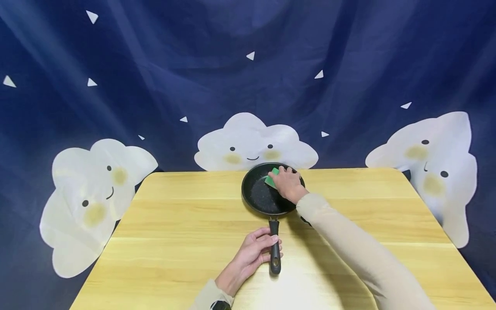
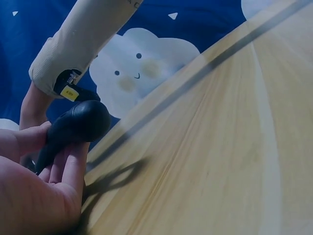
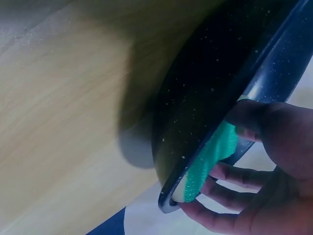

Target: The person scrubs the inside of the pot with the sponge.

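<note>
A black frying pan (image 1: 257, 196) with pale speckles stands near the table's far edge, its handle (image 1: 274, 252) toward me. My left hand (image 1: 252, 253) grips that handle, thumb on top and fingers beneath; the left wrist view shows the rounded handle end (image 2: 90, 120) close up. Inside the pan, my right hand (image 1: 287, 183) holds a green sponge (image 1: 272, 178) against the inner surface. In the right wrist view the thumb and fingers of the right hand (image 3: 274, 166) pinch the sponge (image 3: 210, 159) at the pan's rim. A paler layer shows at the sponge's lower end.
The pan rests on or just above a light wooden table (image 1: 174, 241); I cannot tell which. Behind the table hangs a dark blue curtain (image 1: 217, 82) with white clouds and small triangles. The right sleeve (image 1: 360, 254) reaches across the table's right half.
</note>
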The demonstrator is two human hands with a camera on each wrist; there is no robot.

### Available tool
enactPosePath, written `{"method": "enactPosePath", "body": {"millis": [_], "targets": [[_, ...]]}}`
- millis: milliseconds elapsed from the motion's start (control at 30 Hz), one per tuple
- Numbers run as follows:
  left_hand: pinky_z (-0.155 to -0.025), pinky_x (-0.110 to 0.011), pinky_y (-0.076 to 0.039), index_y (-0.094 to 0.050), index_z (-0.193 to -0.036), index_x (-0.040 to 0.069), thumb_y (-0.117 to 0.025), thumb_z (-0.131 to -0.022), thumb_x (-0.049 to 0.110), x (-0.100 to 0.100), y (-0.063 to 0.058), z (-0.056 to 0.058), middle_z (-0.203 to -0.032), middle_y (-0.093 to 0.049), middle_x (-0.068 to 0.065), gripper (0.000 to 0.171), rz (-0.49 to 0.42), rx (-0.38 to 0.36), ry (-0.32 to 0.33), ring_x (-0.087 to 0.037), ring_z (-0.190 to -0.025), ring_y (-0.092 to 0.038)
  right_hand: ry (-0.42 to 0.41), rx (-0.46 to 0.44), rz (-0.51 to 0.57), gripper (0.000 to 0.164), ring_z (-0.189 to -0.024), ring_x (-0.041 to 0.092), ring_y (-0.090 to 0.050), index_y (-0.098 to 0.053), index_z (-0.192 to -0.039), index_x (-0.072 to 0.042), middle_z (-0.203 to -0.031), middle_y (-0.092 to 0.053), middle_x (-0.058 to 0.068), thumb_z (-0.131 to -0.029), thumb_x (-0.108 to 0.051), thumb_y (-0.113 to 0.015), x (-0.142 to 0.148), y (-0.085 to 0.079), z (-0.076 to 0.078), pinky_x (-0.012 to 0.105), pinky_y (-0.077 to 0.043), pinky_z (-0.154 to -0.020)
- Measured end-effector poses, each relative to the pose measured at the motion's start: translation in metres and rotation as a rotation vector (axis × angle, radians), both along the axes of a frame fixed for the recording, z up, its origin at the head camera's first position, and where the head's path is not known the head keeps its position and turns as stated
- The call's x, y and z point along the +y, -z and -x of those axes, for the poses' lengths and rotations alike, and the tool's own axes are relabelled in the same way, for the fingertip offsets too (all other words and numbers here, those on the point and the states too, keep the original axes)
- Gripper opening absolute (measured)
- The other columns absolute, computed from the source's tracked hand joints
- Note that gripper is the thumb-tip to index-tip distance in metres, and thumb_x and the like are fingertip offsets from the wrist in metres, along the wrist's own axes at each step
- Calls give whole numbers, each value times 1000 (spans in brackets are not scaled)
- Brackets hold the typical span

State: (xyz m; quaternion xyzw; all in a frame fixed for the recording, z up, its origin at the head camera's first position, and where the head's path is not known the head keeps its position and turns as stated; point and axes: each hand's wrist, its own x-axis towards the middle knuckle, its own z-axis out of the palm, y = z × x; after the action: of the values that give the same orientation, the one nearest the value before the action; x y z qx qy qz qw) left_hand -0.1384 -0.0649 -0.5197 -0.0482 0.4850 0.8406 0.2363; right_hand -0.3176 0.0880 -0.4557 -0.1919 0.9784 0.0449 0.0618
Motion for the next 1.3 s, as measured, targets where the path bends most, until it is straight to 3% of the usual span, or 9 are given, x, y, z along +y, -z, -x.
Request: {"method": "enactPosePath", "body": {"millis": [167,367,633,867,1067,1300], "targets": [[-84,-48,-61,-55,-124,-5,-69,-96,2,-1,2,0,-94,-71,-11,32,-15,1,-5,-22,-90,-71,3,-14,-12,51,-117,48,-53,-46,-153,-23,-137,-50,27,-104,-13,-58,1,1,-6,63,-55,-85],[-85,-48,-61,-54,-127,-6,-69,-96,3,-2,2,1,-96,-71,-12,36,-14,3,-8,-22,-91,-71,-4,-34,64,52,-115,46,-55,-49,-151,-22,-135,-54,24,-102,-14,-61,3,-3,-13,62,-55,-86],[-86,-46,-61,-51,-133,-7,-68,-97,5,-4,2,-2,-99,-71,-13,41,-4,-8,6,-22,-93,-71,-85,-121,105,49,-113,44,-58,-51,-148,-19,-132,-57,24,-101,-12,-62,6,-7,-25,59,-56,-84],[-86,-46,-61,-53,-130,-5,-68,-97,5,-2,-1,3,-99,-70,-13,37,-11,-6,8,-23,-94,-71,-225,-142,179,41,-104,35,-61,-61,-133,-13,-110,-68,12,-94,-14,-73,15,-15,-28,47,-55,-87],[-85,-46,-61,-54,-129,-5,-68,-97,5,-4,0,1,-98,-71,-13,36,-6,-18,9,-23,-94,-71,-246,-214,242,42,-102,31,-60,-64,-132,-16,-115,-68,10,-91,-16,-75,15,-16,-31,45,-54,-86],[-87,-46,-61,-54,-133,-5,-69,-97,6,-5,0,1,-101,-70,-13,40,-10,-24,18,-25,-98,-70,-241,-265,304,45,-100,28,-61,-66,-134,-14,-125,-66,16,-90,-15,-71,18,-18,-35,41,-54,-84]]}}
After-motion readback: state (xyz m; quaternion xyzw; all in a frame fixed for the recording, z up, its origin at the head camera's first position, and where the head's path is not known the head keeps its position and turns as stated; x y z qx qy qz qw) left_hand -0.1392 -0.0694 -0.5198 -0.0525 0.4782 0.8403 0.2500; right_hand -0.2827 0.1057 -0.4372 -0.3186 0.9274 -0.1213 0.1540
